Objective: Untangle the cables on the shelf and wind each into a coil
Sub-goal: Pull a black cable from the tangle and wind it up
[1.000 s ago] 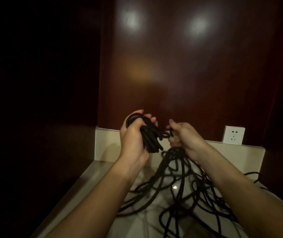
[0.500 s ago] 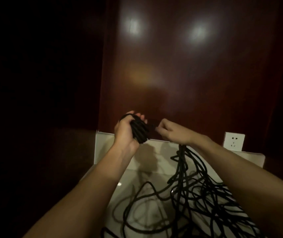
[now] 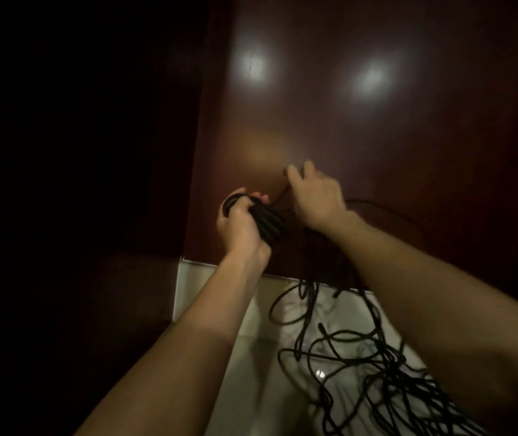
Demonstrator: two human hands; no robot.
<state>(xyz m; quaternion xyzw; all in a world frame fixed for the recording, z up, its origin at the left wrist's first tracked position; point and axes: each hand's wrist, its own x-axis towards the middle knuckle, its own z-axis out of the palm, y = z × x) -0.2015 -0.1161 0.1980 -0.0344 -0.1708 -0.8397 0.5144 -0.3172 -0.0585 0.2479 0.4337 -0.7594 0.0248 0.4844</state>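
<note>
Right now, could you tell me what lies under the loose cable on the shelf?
Under the loose cable shows the pale glossy shelf, with a small glint of light. The right forearm covers the shelf's far right side, so nothing can be told there.

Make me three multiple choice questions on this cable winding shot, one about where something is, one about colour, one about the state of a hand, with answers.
1. Where does the loose tangle lie?
A. On the pale shelf
B. On the floor
C. In a drawer

2. What colour are the cables?
A. White
B. Black
C. Red

3. What is the left hand doing?
A. Hanging idle
B. Pressing flat on the shelf
C. Gripping a wound coil

Answers: 1 A, the loops spread over the pale surface. 2 B, every strand is black. 3 C, its fingers curl round the bundle, while the right hand pinches a strand raised above it.
</note>
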